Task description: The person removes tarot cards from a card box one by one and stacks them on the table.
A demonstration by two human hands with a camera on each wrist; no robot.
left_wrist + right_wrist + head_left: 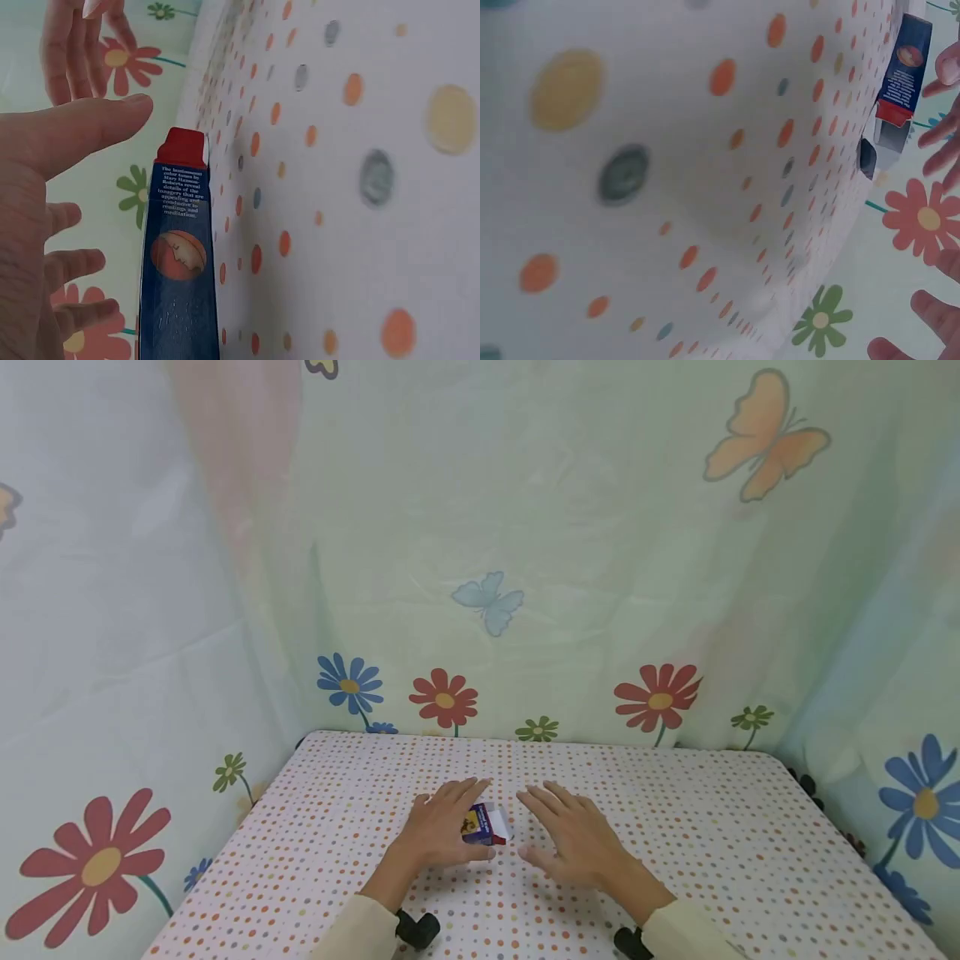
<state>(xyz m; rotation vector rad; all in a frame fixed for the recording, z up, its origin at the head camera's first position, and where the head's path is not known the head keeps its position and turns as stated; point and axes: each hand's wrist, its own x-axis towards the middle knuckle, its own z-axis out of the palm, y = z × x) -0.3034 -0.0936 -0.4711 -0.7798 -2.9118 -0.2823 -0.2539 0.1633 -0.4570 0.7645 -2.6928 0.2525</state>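
A small dark blue card box (pixel 481 827) with a red edge lies on the dotted table, its end flap open and the pale inside showing. Just above and beside it is my left hand (pixel 437 833), fingers spread, covering part of the box from the head view. The left wrist view shows the box's narrow side (pixel 178 225), with small print and a round face picture; the thumb is apart from it. Over the table to the right hovers my right hand (pixel 576 845), fingers extended and holding nothing. Its fingertips (pixel 934 315) show at the edge of the right wrist view.
The table (pixel 360 793) has a white cover with coloured dots. Behind it and at both sides hangs a pale curtain (pixel 570 610) printed with flowers and butterflies. Black straps (pixel 417 930) sit at the wrists, below light sleeves.
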